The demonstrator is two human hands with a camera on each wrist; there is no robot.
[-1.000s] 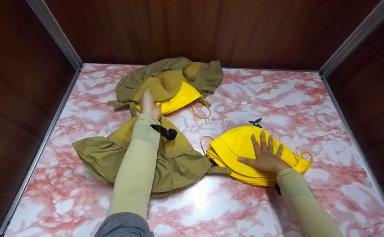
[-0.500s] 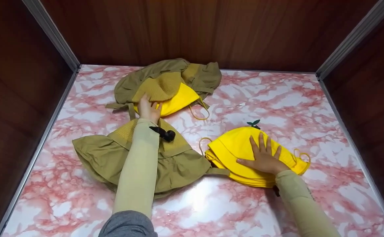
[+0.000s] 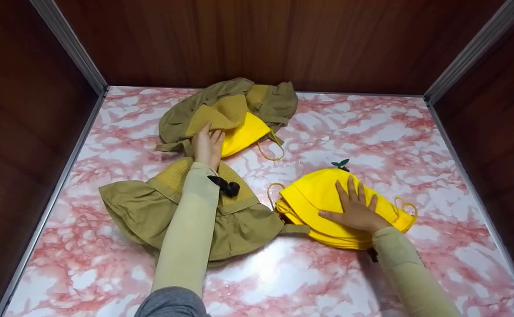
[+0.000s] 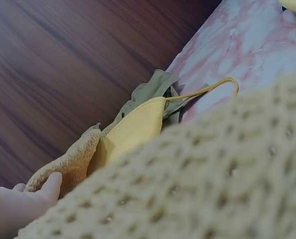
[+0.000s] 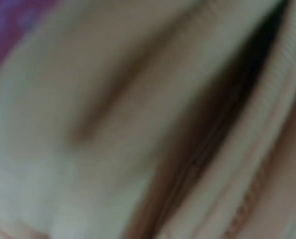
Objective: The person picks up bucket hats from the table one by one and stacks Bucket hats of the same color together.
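At the back of the table, my left hand [image 3: 207, 147] holds the mesh crown edge of a khaki sun hat [image 3: 179, 112]. A yellow hat [image 3: 248, 134] with a cord loop sticks out from under that crown. In the left wrist view, fingertips [image 4: 51, 186] lie against the khaki mesh [image 4: 75, 159], beside the yellow hat [image 4: 138, 124]. Under my left forearm lies another khaki hat [image 3: 243, 231], its mesh crown blurred across the wrist view. My right hand [image 3: 357, 211] rests with spread fingers on a stack of yellow hats [image 3: 312, 189]; the right wrist view shows only blurred folds.
A small green leaf sprig [image 3: 341, 164] shows behind the yellow stack. A khaki strap [image 3: 294, 229] from the front hat reaches the stack's left edge. Brown wood-grain walls [image 3: 265, 44] enclose the back and sides of the marbled pink table [image 3: 371, 119].
My left hand has shifted slightly right, and the back khaki hat's crown edge and strap have moved right with it. My right hand stays on the yellow stack.
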